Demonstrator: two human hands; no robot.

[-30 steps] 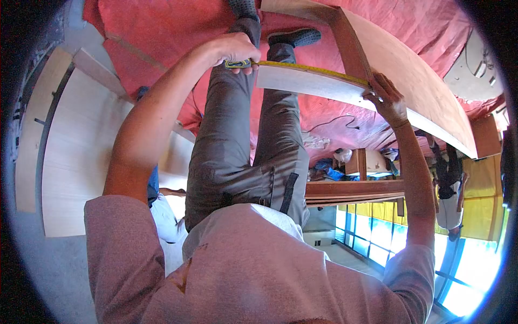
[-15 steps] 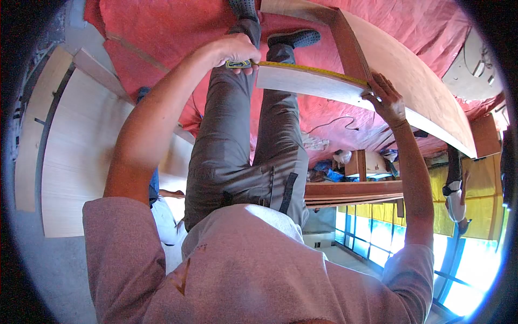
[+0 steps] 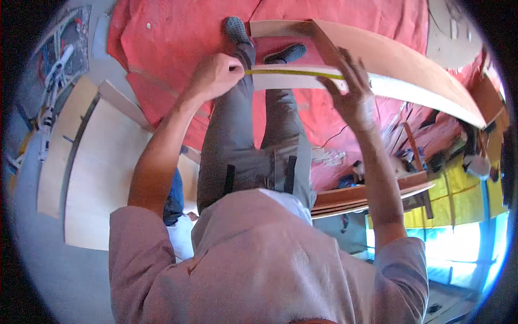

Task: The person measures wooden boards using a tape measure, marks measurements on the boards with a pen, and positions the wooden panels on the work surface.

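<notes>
My left hand (image 3: pixel 216 78) is closed around a tape measure, whose case is mostly hidden by the fingers. Its yellow blade (image 3: pixel 294 72) stretches to the right along a narrow pale wooden strip (image 3: pixel 294 82). At the far end of the blade, my right hand (image 3: pixel 352 94) has its thumb and fingers spread apart, slightly blurred. Whether it touches the blade or the wood cannot be told. Beyond that hand lies a large curved wooden panel (image 3: pixel 399 62), joined to a brown crosspiece (image 3: pixel 325 43).
Red sheeting (image 3: pixel 178 32) covers the floor under my feet. Large pale boards (image 3: pixel 102 173) stand at the left, near another person's blue trouser leg (image 3: pixel 174 200). Stacked brown boards (image 3: pixel 372 194) lie at the lower right, with yellow sheeting (image 3: pixel 458 189) and bright windows beyond.
My right hand has moved left and its fingers have spread from the panel's corner. The left hand has turned, hiding the tape measure's case. The whole view has shifted.
</notes>
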